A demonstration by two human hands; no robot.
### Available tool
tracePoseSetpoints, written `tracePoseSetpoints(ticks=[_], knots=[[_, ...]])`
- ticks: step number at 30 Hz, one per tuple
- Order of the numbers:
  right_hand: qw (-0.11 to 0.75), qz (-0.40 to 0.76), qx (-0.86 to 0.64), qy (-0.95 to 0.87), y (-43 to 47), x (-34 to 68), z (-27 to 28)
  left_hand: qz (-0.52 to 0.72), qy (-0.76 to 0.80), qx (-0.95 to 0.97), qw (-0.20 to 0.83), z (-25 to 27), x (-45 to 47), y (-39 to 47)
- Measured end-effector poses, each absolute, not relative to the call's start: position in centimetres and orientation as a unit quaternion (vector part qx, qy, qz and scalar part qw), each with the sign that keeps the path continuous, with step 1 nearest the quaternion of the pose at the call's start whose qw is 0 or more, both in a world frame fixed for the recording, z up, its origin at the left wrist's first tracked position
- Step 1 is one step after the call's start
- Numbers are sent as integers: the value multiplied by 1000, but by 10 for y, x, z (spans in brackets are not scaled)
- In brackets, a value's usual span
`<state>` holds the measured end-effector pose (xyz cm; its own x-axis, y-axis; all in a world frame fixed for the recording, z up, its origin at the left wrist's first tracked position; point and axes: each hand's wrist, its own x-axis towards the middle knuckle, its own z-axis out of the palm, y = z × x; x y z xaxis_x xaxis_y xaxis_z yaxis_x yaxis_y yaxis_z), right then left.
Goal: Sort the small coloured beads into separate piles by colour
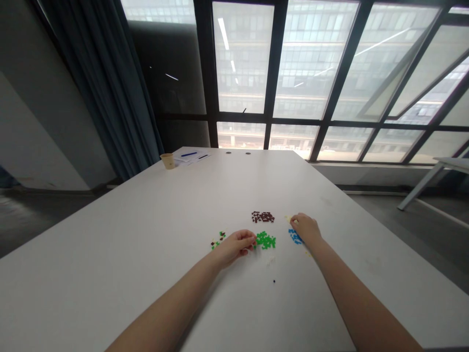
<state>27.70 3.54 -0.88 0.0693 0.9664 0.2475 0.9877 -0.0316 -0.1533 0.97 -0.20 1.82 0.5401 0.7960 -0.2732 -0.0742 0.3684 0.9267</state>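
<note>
My left hand [238,246] is at the left edge of a pile of small green bricks [266,240], thumb and fingers pinched together. Whatever sits between those fingertips is too small to make out. Over the pale yellow pieces [287,218], my right hand [307,227] has its fingers curled down and closed; what they hold is hidden. Small blue bricks [295,236] lie just below the right fingers. Beyond the green pile is a group of dark brown bricks [263,216]. Mixed green, brown and yellow pieces [219,240] lie left of my left hand.
Whitish pieces [270,260] and one small black piece [274,281] lie nearer to me on the white table [139,244]. At the far left edge stand a paper cup [168,161] and papers with a blue pen [189,154]. Windows and a curtain [106,88] are behind.
</note>
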Motion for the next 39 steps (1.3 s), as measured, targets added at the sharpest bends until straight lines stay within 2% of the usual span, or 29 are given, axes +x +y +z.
tracePoseSetpoints(ticks=[3,9,11,13,15,16,23,31,36,39], knots=[[161,-25,-712,-683,36,280,-10,294,385,479,732,19,11,-3],[294,50,-700,-649,29,304,-8,359,420,512,657,36,-15,15],[324,84,-708,-622,25,310,-8,406,476,547,557,38,-34,29],[338,103,-719,-599,23,312,-7,441,531,600,406,35,-53,43],[346,108,-725,-586,21,310,-5,423,575,638,287,25,-66,53],[349,108,-725,-584,20,309,-4,405,587,649,266,18,-70,56],[338,104,-695,-626,15,294,2,329,563,657,378,-14,-62,56],[358,85,-664,-651,13,285,4,309,623,693,189,-7,-43,46],[355,87,-656,-660,13,284,4,283,634,701,166,-8,-35,45],[354,87,-658,-659,12,283,5,316,592,714,199,-2,-34,43]])
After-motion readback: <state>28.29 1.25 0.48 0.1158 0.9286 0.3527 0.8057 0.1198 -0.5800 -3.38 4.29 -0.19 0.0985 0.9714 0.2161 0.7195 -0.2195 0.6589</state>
